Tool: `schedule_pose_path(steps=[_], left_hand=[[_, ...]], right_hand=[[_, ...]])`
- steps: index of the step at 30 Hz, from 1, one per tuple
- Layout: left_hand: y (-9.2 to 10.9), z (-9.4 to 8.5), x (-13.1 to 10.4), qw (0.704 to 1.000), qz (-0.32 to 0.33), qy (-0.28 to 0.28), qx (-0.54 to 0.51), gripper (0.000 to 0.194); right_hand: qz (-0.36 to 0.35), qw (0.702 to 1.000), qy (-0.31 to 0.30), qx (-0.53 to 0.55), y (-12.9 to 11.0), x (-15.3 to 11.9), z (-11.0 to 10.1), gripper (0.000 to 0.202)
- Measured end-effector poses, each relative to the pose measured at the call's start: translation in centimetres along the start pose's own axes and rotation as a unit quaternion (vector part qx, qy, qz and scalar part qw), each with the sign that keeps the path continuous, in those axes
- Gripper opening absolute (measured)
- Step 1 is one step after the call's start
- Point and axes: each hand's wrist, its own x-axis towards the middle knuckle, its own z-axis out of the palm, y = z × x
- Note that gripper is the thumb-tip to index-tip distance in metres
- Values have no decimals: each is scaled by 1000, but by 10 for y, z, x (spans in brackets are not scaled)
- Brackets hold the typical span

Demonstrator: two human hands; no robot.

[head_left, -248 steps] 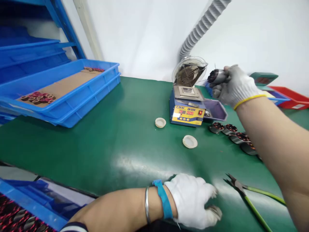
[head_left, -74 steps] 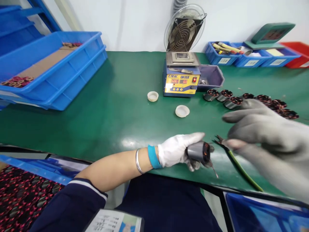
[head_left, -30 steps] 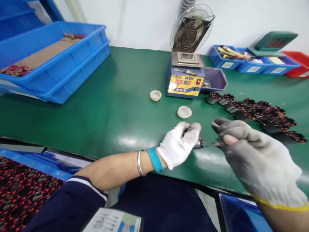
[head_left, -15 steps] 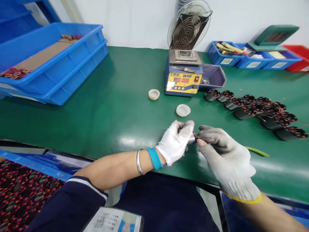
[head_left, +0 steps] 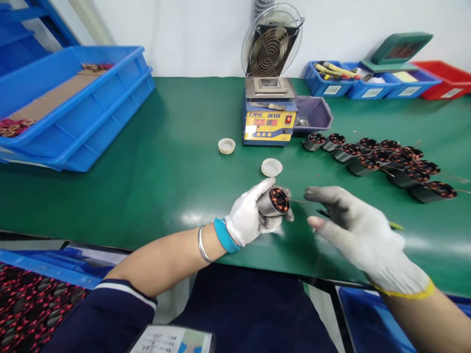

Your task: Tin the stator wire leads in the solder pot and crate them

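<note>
My left hand [head_left: 243, 218], in a white glove, is wrapped around a motor stator [head_left: 268, 203], a grey metal cylinder with copper windings. Its wound end faces right, and a thin copper wire [head_left: 296, 200] sticks out toward my other hand. My right hand [head_left: 356, 235], also gloved, hovers just beyond the wire's end with thumb and fingers apart. Beneath it, a tool with a yellow-green handle [head_left: 396, 225] is mostly hidden; a dark tip [head_left: 324, 213] shows between the fingers. Whether tip and handle belong together I cannot tell.
Several stators [head_left: 362, 165] stand on the green table at right. A yellow-and-blue heating unit [head_left: 268, 127] with digital displays is at the back, with two white caps [head_left: 271, 167] in front. Blue crates [head_left: 106, 105] stand left; small bins [head_left: 331, 88] line the back right.
My right hand has let go of the copper wire, opened and moved right. My left hand has turned the stator so its wound end shows. The camera view has shifted slightly.
</note>
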Motion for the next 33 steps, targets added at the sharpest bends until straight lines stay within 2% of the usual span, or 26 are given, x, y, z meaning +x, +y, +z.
schedule_pose_path(steps=[3, 8, 11, 14, 16, 17, 19, 20, 22, 23, 24, 25, 26, 28, 29, 30, 31, 33], left_hand=[[0, 0, -1, 999, -21, -38, -2, 38], [-3, 3, -2, 999, -50, 2, 1, 25], [-2, 1, -1, 997, -73, 14, 17, 26], [-1, 0, 0, 986, -144, -38, 77, 34], [0, 2, -1, 973, -175, -79, 126, 28], [-1, 3, -2, 977, -151, -76, 131, 21], [-2, 6, -2, 996, -23, -10, 91, 9], [-2, 6, -1, 996, 48, 37, 60, 11], [-3, 4, 2, 981, 148, 127, 9, 34], [-4, 2, 4, 976, 155, 153, 6, 41], [-4, 0, 6, 980, 122, 154, 17, 45], [-4, -2, 8, 988, 65, 134, 35, 47], [-5, -4, 9, 994, -14, 87, 62, 51], [-5, -4, 8, 975, -179, -64, 119, 62], [-4, -3, 6, 959, -218, -126, 129, 60], [-3, -2, 4, 956, -219, -158, 118, 53], [-1, 0, 2, 965, -189, -162, 87, 45], [2, 3, 0, 993, -68, -90, -22, 35]], right_hand=[[-40, 998, -33, -44, -3, -3, 4, 23], [-200, 979, -27, -23, -10, -6, 2, 16], [-241, 970, -4, -41, -11, -8, 1, 9], [-258, 965, 17, -55, -12, -7, -1, 8], [-281, 957, 15, -75, -18, -5, -6, 8], [-299, 950, 7, -90, -23, -3, -9, 8], [-343, 931, -20, -123, -37, -2, -17, 9], [-364, 920, -33, -141, -45, -1, -21, 9], [-397, 900, -50, -173, -61, -2, -28, 8], [-407, 892, -55, -189, -66, -3, -30, 8], [-416, 885, -60, -203, -71, -3, -32, 8], [-423, 878, -65, -215, -73, -3, -33, 8], [-430, 871, -72, -227, -73, -3, -34, 8], [-440, 860, -73, -249, -69, -1, -35, 7], [-443, 856, -69, -258, -67, 0, -35, 6], [-444, 853, -65, -266, -65, 1, -36, 5], [-443, 852, -62, -272, -63, 2, -36, 5], [-440, 853, -54, -276, -63, 4, -37, 5]])
